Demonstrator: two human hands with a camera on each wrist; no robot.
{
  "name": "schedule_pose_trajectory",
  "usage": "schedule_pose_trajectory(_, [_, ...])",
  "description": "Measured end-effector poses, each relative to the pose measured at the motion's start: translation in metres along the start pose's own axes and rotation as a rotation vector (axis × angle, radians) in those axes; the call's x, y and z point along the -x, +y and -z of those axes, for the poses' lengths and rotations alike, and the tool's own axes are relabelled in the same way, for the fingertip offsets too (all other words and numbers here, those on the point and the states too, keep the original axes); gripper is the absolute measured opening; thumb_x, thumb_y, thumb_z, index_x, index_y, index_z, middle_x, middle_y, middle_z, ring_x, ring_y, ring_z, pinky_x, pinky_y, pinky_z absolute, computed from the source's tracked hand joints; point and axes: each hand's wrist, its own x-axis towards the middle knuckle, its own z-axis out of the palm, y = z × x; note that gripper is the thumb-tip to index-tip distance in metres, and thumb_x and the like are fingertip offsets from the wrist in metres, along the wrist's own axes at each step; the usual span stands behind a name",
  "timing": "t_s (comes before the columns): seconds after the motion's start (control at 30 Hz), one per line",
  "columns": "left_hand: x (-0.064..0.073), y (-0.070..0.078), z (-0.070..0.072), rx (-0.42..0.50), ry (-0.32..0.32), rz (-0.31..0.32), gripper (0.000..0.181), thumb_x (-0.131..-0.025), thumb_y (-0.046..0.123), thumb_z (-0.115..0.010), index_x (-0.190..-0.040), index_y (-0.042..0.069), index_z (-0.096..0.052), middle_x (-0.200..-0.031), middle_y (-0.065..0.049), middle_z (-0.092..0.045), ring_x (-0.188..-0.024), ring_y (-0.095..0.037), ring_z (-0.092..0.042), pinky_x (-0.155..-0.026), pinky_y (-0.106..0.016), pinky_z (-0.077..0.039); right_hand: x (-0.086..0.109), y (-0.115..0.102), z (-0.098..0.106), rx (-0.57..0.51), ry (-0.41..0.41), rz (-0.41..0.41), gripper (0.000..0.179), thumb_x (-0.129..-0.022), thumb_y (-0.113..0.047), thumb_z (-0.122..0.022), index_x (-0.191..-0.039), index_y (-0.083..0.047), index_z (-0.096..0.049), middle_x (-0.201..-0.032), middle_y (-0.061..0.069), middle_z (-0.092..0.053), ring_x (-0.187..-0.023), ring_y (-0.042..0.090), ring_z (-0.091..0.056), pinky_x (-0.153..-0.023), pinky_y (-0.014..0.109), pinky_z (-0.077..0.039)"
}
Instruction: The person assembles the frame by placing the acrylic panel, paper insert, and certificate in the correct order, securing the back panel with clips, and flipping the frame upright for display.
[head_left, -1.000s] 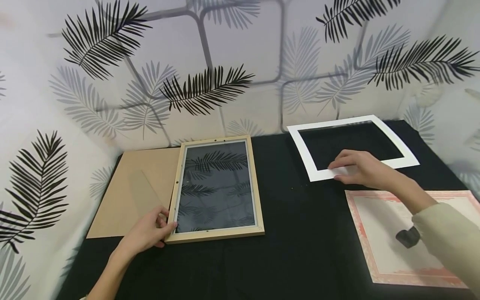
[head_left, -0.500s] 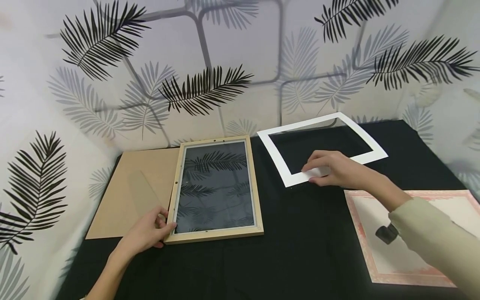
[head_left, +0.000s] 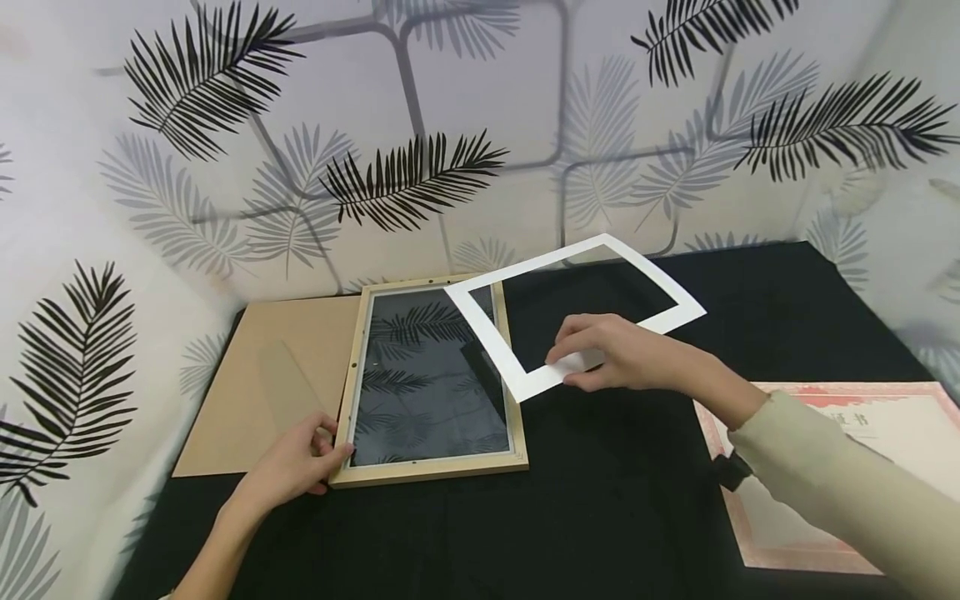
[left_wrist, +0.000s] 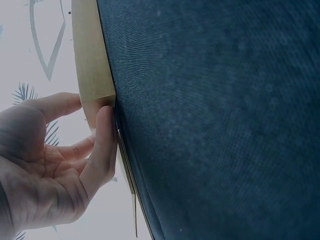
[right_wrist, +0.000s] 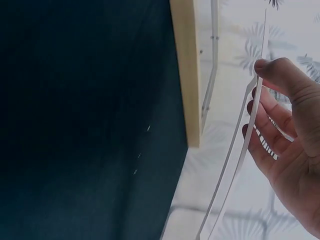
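A light wooden picture frame [head_left: 427,473] with a dark, reflective pane lies on the black cloth. My left hand [head_left: 292,458] grips its near left corner; in the left wrist view the thumb and fingers [left_wrist: 102,145] lie against the wooden corner. My right hand [head_left: 611,354] pinches the near edge of a white mat board [head_left: 489,337], a thin border round an open window. The mat is raised and tilted, its left end over the frame's right rail. In the right wrist view, the mat [right_wrist: 243,147] runs between the thumb and fingertips.
A brown backing board [head_left: 292,350] lies left of the picture frame, partly behind my left hand. On the right, a certificate [head_left: 787,517] with a red-pink border lies partly under my right sleeve. Behind the black cloth [head_left: 585,508] hangs a leaf-patterned curtain [head_left: 487,92].
My right hand has carried the white mat board left from the far right, until its left end overlaps the picture frame. More of the certificate's lettering shows. My left hand stays put.
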Motion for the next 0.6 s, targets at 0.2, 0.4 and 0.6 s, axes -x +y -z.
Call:
schedule_pose_trajectory(0.2, [0.0, -0.002, 0.0, 0.002, 0.001, -0.003, 0.038, -0.096, 0.014, -0.072, -0.119, -0.006, -0.05, -0.084, -0.008, -0.058, -0.067, -0.021, -0.061, -0.054, -0.037, -0.059, -0.013, -0.016, -0.009, -0.02, -0.022, 0.084, 0.026, -0.088, -0.008, -0.08, -0.113, -0.012, -0.075, -0.11, -0.002, -0.061, -0.096, 0.016, -0.059, -0.08, 0.037, -0.055])
schedule_pose_trajectory(0.4, [0.0, -0.002, 0.001, 0.013, 0.001, -0.007, 0.038, -0.096, 0.014, -0.072, -0.119, -0.007, -0.05, -0.084, -0.009, -0.058, -0.066, -0.021, -0.062, -0.054, -0.037, -0.059, -0.026, -0.034, -0.019, -0.04, -0.052, 0.126, 0.025, -0.089, -0.01, -0.079, -0.114, -0.013, -0.075, -0.111, -0.002, -0.06, -0.097, 0.013, -0.057, -0.083, 0.031, -0.053])
schedule_pose_trajectory(0.6, [-0.001, -0.005, 0.001, 0.021, -0.012, -0.023, 0.041, -0.097, 0.015, -0.071, -0.121, -0.009, -0.049, -0.085, -0.009, -0.059, -0.067, -0.021, -0.062, -0.055, -0.037, -0.06, -0.04, -0.042, -0.03, -0.042, -0.081, 0.213, 0.024, -0.09, -0.011, -0.079, -0.114, -0.014, -0.075, -0.11, -0.002, -0.059, -0.094, 0.011, -0.053, -0.077, 0.024, -0.05])
